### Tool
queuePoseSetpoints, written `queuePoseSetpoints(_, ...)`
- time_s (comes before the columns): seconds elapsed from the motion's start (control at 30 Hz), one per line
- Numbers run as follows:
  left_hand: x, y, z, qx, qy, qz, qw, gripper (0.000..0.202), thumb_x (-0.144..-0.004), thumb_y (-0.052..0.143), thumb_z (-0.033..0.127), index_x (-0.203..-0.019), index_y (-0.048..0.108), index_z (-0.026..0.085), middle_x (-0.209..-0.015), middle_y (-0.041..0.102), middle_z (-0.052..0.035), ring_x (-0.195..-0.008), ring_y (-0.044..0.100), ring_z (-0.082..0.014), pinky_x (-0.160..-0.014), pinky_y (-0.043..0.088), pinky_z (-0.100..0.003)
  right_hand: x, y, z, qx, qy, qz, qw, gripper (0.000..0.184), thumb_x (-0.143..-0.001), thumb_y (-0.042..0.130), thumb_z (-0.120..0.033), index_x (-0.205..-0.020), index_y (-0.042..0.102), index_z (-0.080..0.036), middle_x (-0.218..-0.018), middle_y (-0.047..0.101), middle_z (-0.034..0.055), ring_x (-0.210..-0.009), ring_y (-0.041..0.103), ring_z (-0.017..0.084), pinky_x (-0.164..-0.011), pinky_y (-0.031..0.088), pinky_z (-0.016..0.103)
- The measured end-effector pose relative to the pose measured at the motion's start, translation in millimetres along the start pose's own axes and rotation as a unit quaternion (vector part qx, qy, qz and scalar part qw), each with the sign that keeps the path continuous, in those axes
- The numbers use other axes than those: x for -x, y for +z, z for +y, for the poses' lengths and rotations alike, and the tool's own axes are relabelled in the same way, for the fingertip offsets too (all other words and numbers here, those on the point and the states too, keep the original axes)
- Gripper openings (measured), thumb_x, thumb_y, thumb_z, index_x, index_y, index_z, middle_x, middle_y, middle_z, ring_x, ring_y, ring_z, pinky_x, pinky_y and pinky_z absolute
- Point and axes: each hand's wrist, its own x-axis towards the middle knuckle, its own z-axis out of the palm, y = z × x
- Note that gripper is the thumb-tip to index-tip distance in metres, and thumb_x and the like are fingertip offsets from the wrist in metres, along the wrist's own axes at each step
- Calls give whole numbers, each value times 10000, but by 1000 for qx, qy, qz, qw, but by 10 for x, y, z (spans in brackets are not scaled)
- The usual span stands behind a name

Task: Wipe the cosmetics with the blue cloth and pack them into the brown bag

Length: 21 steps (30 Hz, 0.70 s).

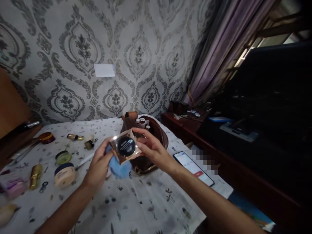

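Left fingers (106,158) and right fingers (142,132) clamped on opposite sides of a compact (126,146), which they hold above the middle of the counter (136,208). The left thumb presses near the left corner; the right index finger lies along the upper right edge, with the thumb below it. The two-sided grip probably keeps the flat, slick case steady, and its tilt seems chosen so that the face can be read.

The compact is square and glossy, rose-gold, with bright reflections along its rim. A round black label with pale print fills most of the face; the print is too small to read with certainty.

A blue cloth (120,169), soft and blurred, hangs below the compact beside the left fingers; whether they grip it cannot be told.

Just behind, toward the counter's far right corner, a brown bag (145,162) gapes open, its zip undone, presumably to keep its bottles within reach. Along the right edge lies a phone (195,169), screen up and lit with digits and a red button, perhaps placed there to stay visible.

Toward the left edge stand a blue-lidded jar (64,175), a green jar (63,157) and a gold tube (36,177), spaced apart, probably so each can be picked up singly. A red tin (46,137) sits near the far left corner.
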Motion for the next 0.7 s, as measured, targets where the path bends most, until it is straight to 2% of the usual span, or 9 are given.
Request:
queuePoseSetpoints(0.07, -105, 116, -34, -91, 71, -66, 991, 374, -849, 579, 299, -1203, 634, 191, -1077, 695, -64, -1008, 646, -220, -902, 532, -326, -6, -138, -122, 36, -11, 28, 999, 512, -894, 660, -367, -1351, 454, -260, -906, 654, -5, -820, 662, 140, -746, 601, 302)
queuePoseSetpoints(0.13, -205, 205, -63, -217, 174, -110, 954, 349, -881, 480, 208, -1184, 653, 192, -1162, 658, -81, -1131, 587, -228, -1023, 467, -369, -9, -280, -225, 68, -24, 57, 996, 521, -888, 662, -376, -1350, 455, -250, -922, 658, 4, -816, 670, 146, -739, 601, 301)
queuePoseSetpoints(0.23, -313, 286, -109, -396, 296, -121, 861, 442, -875, 401, 96, -1235, 627, 215, -1304, 579, -91, -1232, 517, -236, -1064, 446, -412, 3, -470, -362, 124, -40, 98, 987, 532, -868, 668, -400, -1338, 469, -245, -937, 661, 10, -806, 676, 158, -725, 602, 314)
queuePoseSetpoints(0.3, -351, 310, -148, -473, 340, -141, 801, 507, -862, 381, 43, -1281, 595, 231, -1372, 539, -83, -1292, 470, -244, -1045, 476, -424, 24, -564, -444, 181, -49, 120, 975, 539, -869, 651, -416, -1345, 467, -244, -934, 659, 14, -827, 675, 179, -730, 600, 338)
queuePoseSetpoints(0.37, -365, 313, -187, -519, 367, -172, 753, 545, -861, 374, 18, -1322, 562, 239, -1409, 522, -75, -1335, 432, -248, -1022, 508, -423, 51, -627, -511, 275, -50, 139, 950, 524, -891, 609, -419, -1359, 463, -232, -934, 660, 23, -821, 669, 186, -724, 589, 338)
queuePoseSetpoints(0.43, -367, 299, -218, -543, 382, -186, 724, 552, -874, 366, 16, -1350, 533, 240, -1407, 533, -76, -1333, 436, -249, -998, 532, -424, 72, -659, -556, 410, -33, 148, 899, 464, -930, 551, -378, -1357, 473, -213, -920, 671, 30, -776, 660, 175, -709, 562, 310)
queuePoseSetpoints(0.53, -362, 265, -243, -556, 391, -184, 710, 513, -907, 359, 41, -1358, 519, 224, -1395, 550, -89, -1301, 472, -257, -962, 557, -431, 71, -658, -575, 601, 22, 116, 791, 349, -958, 480, -234, -1301, 518, -181, -918, 696, 46, -769, 657, 169, -725, 502, 277)
queuePoseSetpoints(0.6, -361, 246, -254, -561, 395, -181, 705, 491, -924, 358, 59, -1360, 516, 220, -1396, 552, -95, -1301, 475, -267, -949, 564, -440, 39, -633, -564, 678, 68, 66, 729, 310, -946, 469, -162, -1248, 539, -160, -953, 701, 70, -821, 664, 182, -738, 468, 266)
queuePoseSetpoints(0.7, -368, 231, -277, -571, 400, -174, 696, 519, -918, 353, 43, -1381, 495, 227, -1407, 548, -91, -1312, 468, -274, -956, 560, -453, -44, -578, -532, 745, 149, 3, 651, 256, -950, 459, -133, -1192, 542, -134, -989, 694, 104, -884, 669, 207, -730, 435, 263)
